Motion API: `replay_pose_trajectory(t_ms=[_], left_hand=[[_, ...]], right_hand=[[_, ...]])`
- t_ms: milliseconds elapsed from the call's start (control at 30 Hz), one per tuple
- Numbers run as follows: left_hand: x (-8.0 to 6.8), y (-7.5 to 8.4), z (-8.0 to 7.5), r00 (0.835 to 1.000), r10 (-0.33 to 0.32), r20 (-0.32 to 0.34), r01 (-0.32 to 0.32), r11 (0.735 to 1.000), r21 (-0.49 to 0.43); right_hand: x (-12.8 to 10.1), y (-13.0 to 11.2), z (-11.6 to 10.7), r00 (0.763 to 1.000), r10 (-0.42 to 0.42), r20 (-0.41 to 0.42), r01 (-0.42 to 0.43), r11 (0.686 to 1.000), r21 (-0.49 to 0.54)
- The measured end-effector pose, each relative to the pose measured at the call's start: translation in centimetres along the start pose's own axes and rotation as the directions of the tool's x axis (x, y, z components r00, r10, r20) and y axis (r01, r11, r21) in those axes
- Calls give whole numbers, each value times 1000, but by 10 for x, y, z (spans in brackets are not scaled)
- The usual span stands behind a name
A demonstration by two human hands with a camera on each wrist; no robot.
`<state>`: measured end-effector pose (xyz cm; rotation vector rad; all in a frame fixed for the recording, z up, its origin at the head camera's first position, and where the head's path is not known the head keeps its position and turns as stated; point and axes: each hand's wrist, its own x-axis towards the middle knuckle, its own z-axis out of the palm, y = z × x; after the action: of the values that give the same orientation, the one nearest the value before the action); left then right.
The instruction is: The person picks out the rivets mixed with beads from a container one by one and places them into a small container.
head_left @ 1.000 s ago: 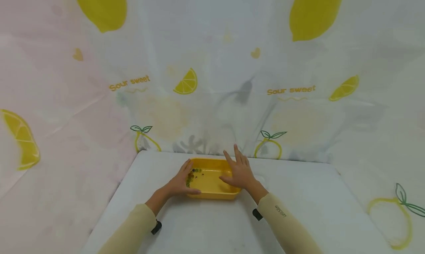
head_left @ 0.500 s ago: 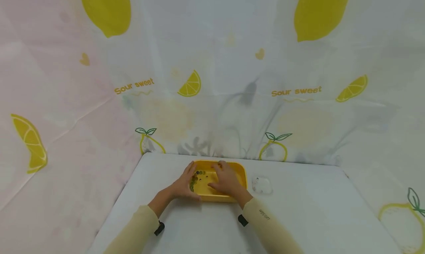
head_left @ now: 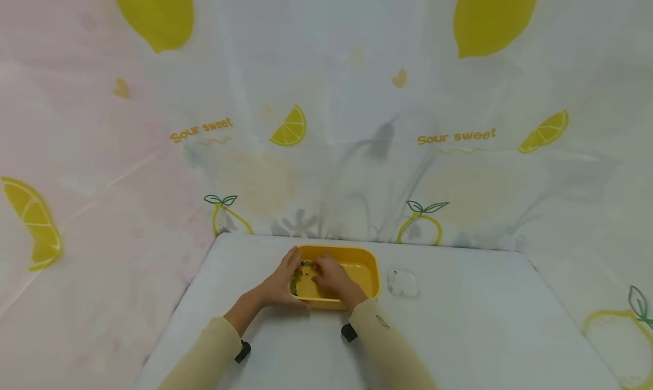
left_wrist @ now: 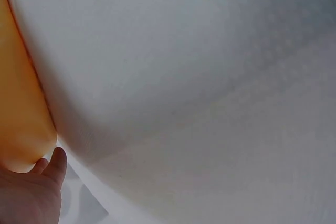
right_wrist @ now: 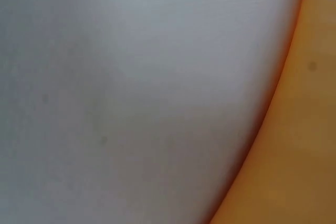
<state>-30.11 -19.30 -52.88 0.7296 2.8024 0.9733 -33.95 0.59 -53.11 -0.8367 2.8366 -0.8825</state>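
1. 2 hands work at 1 yellow tray (head_left: 371,265). the left hand (head_left: 279,282) lies along the tray's left end, fingers fairly straight against the outer wall and rim, thumb along the near edge. in the left wrist view only the thumb and heel of this hand (left_wrist: 31,192) show beside the tray's rounded corner (left_wrist: 21,108).
2. the right hand (head_left: 333,278) reaches down inside the tray, fingers bent toward the left end. whether they pinch anything i cannot tell: the fingertips are too small and blurred in the head view, and the right wrist view shows only the tray wall (right_wrist: 294,145) and the worktop (right_wrist: 131,93).
3. the small dark beads (head_left: 301,271) lie bunched in the tray's left end, just left of the right fingertips and just inside the wall the left hand rests on. both hands are close; the right is the one inside with them.
4. the tray's long axis runs left to right, across the person, at the far middle of the white worktop (head_left: 459,333).
5. a small clear thing (head_left: 403,283) lies on the worktop just right of the tray, apart from it; what it is i cannot tell.
6. a lemon-printed curtain (head_left: 357,123) hangs behind and to both sides.
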Motion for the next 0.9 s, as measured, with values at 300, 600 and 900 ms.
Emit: replay_pose_trajectory(t_ms=[300, 600, 900], left_hand=[[5, 0, -10, 1000, -3, -10, 3, 1000, 18], [0, -2, -2, 1000, -18, -16, 18, 1000, -16], [-4, -4, 4, 999, -21, -31, 20, 999, -40]], right_hand=[[14, 2, -3, 995, 94, 11, -95, 992, 78], [6, 3, 0, 987, 146, 62, -153, 978, 141], [0, 5, 5, 991, 126, 36, -130, 982, 136]])
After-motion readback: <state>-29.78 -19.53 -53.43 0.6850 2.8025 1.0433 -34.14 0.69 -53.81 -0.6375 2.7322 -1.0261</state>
